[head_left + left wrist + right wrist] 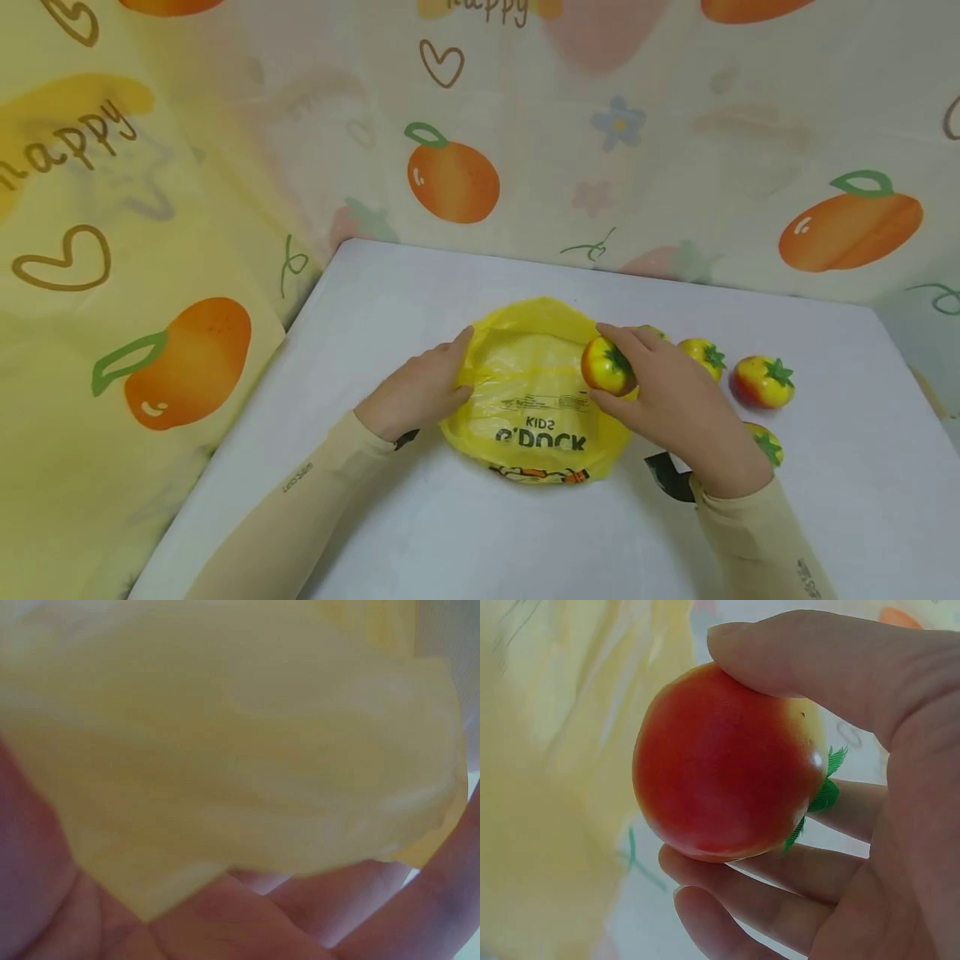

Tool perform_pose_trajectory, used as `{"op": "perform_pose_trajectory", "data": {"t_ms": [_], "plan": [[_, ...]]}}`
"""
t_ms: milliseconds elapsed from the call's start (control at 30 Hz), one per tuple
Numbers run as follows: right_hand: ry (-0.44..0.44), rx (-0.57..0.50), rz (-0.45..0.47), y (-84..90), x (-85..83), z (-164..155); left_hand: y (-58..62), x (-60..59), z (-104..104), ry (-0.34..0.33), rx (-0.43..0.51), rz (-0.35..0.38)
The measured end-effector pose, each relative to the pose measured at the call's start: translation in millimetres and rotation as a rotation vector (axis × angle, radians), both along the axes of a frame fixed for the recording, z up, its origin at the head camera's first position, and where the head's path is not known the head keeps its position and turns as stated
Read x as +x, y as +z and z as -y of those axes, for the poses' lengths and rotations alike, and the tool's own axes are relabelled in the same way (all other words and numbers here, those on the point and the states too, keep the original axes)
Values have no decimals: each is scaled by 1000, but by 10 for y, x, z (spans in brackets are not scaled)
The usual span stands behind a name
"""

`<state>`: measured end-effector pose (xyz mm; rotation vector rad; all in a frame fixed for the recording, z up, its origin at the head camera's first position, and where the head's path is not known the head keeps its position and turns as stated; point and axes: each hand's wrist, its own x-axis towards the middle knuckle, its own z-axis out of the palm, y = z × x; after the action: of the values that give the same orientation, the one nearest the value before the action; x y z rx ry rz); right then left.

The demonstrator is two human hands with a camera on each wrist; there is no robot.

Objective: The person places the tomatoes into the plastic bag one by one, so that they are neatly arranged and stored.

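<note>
the left hand (420,387) holds the left rim of the yellow plastic bag (536,400), its fingers curled onto the edge; in the left wrist view the film lies pinched across the palm, so this hand is gripping the bag, not lying flat on it. to do this well, that edge probably needs lifting and drawing away from the lower layer, so the mouth gapes wide rather than lying shut against the white table (450,533). the bag is thin and slack, and it looks likely to slide or fold if the grip loosens.

further right, the right hand (671,400) grips a toy tomato (606,365) between thumb and fingers, just over the bag's right rim. the hold seems secure: the thumb sits on top and the fingers cup it underneath, as the right wrist view shows. it would be wise to carry the fruit low and well inside the mouth before letting go, since a round thing may roll back out.

the tomato is smooth and glossy, red shading to yellow near the stalk, with a green leafy cap. the bag is translucent yellow with dark lettering near its front edge. three more tomatoes (762,382) are plainly seen on the table to the right, near the wrist.
</note>
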<state>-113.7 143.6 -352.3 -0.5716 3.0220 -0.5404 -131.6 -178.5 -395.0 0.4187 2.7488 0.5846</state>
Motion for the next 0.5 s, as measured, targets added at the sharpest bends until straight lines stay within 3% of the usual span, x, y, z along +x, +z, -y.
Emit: {"op": "perform_pose_trajectory", "data": {"t_ms": [200,500], "plan": [[35,-30,61,-107,-169,430,0,4,4,4,-6,-24],[101,-28,69,-236,-324,936,31,15,16,9,0,-42]]}}
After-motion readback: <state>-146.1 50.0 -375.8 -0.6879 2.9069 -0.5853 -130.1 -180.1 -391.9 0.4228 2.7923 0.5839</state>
